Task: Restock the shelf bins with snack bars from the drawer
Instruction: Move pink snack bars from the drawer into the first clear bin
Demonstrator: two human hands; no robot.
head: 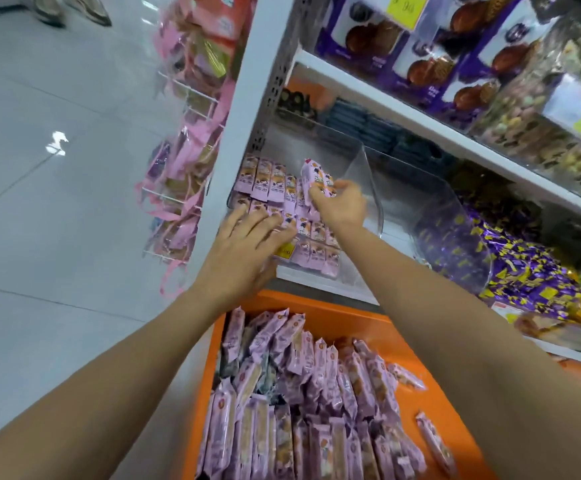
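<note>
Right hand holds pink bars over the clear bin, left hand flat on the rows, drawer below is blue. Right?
No: the drawer is orange, not blue, per the head view. The right hand does hold pink bars over the clear bin, left hand flat on the rows.

Bright, even overhead light is flooding the aisle. A white glare spot [57, 143] is shining on the tiled floor [39, 254], and pale reflections are streaking the clear bin wall [358, 164]. Shadows are falling faint and soft. Wide-angle distortion is bending the shelf upright [247, 109] and stretching the forearms [109, 382] toward the lower corners. Blur is smearing the purple boxes [455, 64] at upper right; the snack bars [316, 410] in the orange drawer [351, 317] are showing sharper.
</note>
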